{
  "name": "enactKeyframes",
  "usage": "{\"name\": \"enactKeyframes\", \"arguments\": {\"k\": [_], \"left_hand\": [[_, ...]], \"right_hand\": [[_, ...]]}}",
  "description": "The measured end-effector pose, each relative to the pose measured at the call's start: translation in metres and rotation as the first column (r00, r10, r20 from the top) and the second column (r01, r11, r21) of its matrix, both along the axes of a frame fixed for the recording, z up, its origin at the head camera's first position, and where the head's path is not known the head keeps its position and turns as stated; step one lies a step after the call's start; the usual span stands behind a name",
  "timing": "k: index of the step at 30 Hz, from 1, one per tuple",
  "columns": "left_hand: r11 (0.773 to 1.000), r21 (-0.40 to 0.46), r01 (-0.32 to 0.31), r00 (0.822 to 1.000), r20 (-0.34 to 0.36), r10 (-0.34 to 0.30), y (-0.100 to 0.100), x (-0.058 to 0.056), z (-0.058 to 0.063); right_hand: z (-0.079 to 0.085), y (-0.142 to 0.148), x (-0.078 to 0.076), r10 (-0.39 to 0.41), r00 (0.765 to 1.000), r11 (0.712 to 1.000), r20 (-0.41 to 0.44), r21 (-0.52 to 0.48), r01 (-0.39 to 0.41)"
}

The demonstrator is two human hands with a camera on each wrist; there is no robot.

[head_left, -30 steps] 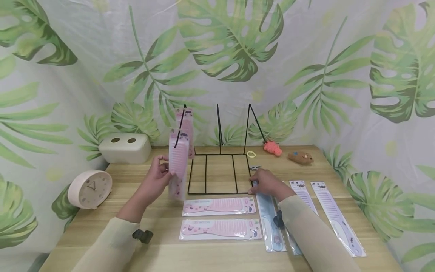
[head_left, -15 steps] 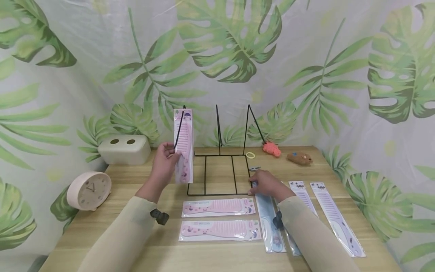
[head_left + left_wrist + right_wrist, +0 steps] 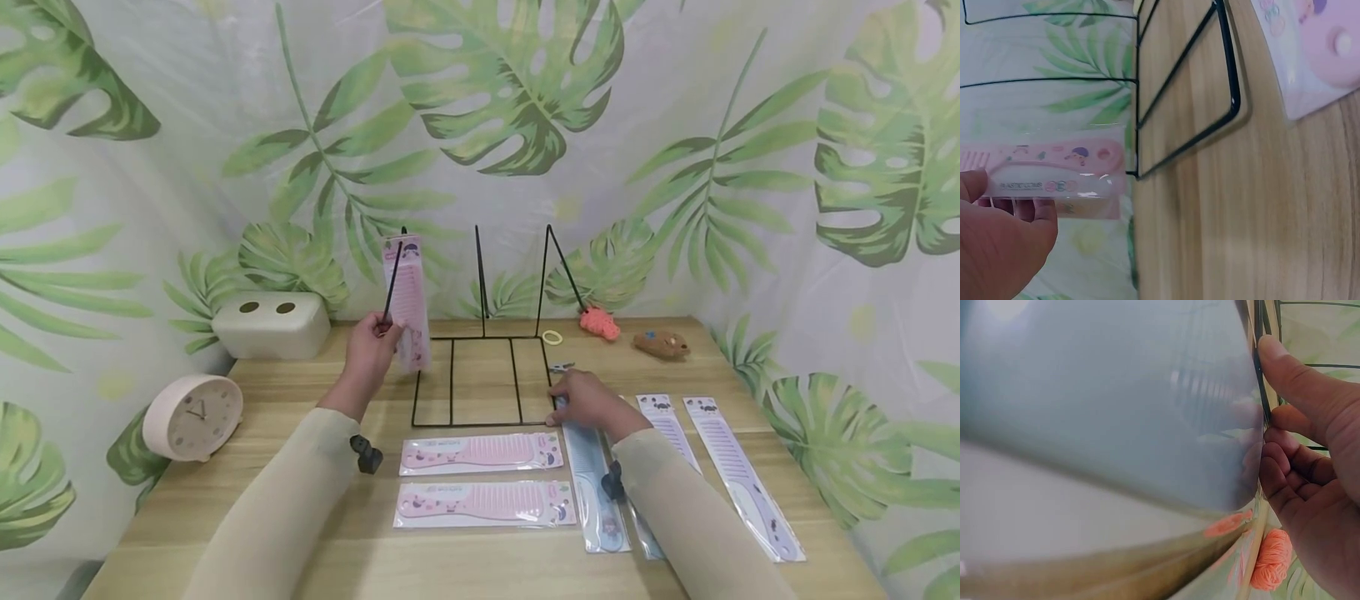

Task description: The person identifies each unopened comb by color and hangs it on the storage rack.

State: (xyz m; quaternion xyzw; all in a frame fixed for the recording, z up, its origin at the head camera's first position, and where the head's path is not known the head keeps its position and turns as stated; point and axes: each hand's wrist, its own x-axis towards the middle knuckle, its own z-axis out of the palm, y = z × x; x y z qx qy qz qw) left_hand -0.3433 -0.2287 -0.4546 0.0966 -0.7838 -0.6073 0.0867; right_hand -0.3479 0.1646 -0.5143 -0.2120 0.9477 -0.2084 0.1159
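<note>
My left hand (image 3: 371, 346) pinches a pink comb (image 3: 406, 287) in clear packaging by its side, thumb in front and fingers behind. This comb hangs upright at the left prong of a black wire rack (image 3: 480, 425), with another pink package partly hidden behind it in the left wrist view. At the rack's front right corner, my right hand (image 3: 590, 406) grips the wire between thumb and curled fingers. Two packaged pink combs (image 3: 480, 454) lie flat before the rack. Below the right hand lies a packaged blue comb (image 3: 592, 492); another is mostly hidden under the forearm.
Two packaged purple combs (image 3: 738, 479) lie at the right. Behind the right hand are a small clip (image 3: 561, 367), a yellow ring (image 3: 552, 337), coral yarn (image 3: 600, 323) and a brown toy (image 3: 662, 344). A clock (image 3: 202, 417) and white box (image 3: 270, 325) stand left.
My left hand has moved up and back with the pink comb, sliding it along the left prong toward the rear of the rack. The right hand has stayed at the rack's corner.
</note>
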Motion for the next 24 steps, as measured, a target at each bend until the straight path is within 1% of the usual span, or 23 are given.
{"name": "enactKeyframes", "arguments": {"k": [2,7,12,16,21,23,24], "left_hand": [[1.0,-0.011,-0.009,1.0,0.001,0.009,-0.001,-0.004,-0.004],[1.0,0.0,-0.028,0.999,0.016,0.028,-0.004,-0.011,-0.011],[0.999,-0.005,-0.041,0.999,0.03,0.041,-0.007,-0.012,-0.017],[0.998,-0.026,-0.055,0.996,0.065,0.057,-0.01,-0.007,-0.021],[0.995,0.021,-0.098,0.989,0.111,0.096,-0.01,0.005,-0.025],[0.995,0.002,-0.1,0.987,0.125,0.099,-0.005,0.012,-0.024],[0.996,-0.022,-0.088,0.988,0.127,0.09,-0.002,0.016,-0.023]], "right_hand": [[0.0,0.0,0.0,-0.007,1.0,1.0,0.004,-0.005,0.007],[0.001,0.0,0.0,-0.016,1.0,1.0,0.007,0.003,0.016],[0.001,-0.002,0.001,-0.02,1.0,1.0,0.009,0.009,0.02],[0.002,-0.002,0.002,-0.027,0.999,1.0,0.018,0.007,0.027],[0.003,-0.001,0.002,-0.024,0.999,1.0,0.024,0.009,0.024],[0.003,-0.001,0.002,-0.017,1.0,1.0,0.017,0.013,0.017],[0.003,0.0,0.002,-0.015,1.0,1.0,0.013,0.015,0.014]]}}
